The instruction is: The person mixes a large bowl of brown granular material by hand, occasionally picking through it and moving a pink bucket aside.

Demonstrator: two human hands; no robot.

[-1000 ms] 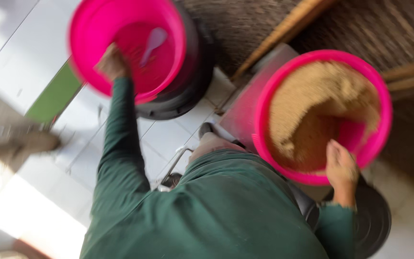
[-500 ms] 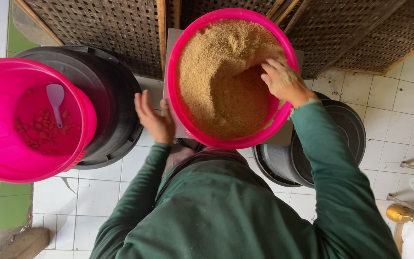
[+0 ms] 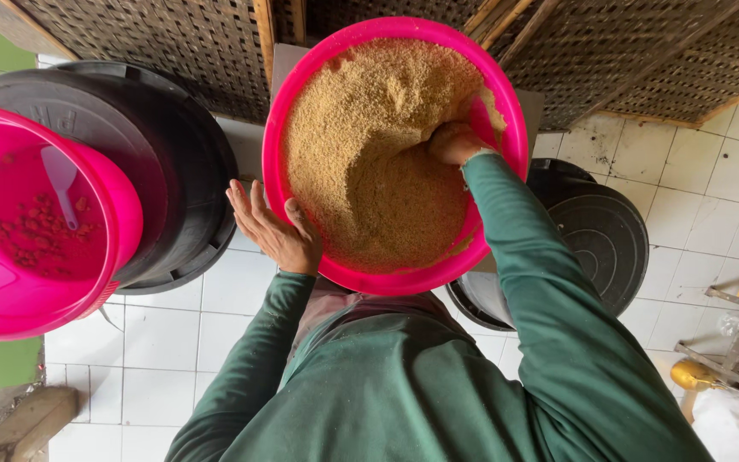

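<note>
A large pink basin (image 3: 277, 128) in front of me is filled with tan, sandy grain (image 3: 361, 154). My right hand (image 3: 451, 141) is dug into the grain near the basin's right wall, its fingers buried and hidden. My left hand (image 3: 271, 227) lies flat and open against the basin's lower left rim, palm up, holding nothing. Both arms wear dark green sleeves.
A second pink basin (image 3: 121, 214) at the left holds a white scoop (image 3: 62, 184) and reddish bits, resting on a black round bin (image 3: 173, 171). A black lid (image 3: 600, 239) lies at the right on white floor tiles. Woven wicker panels stand behind.
The view has swung from the left basin to the grain basin. My right hand moved from the rim down into the grain. My left hand stays at the rim.
</note>
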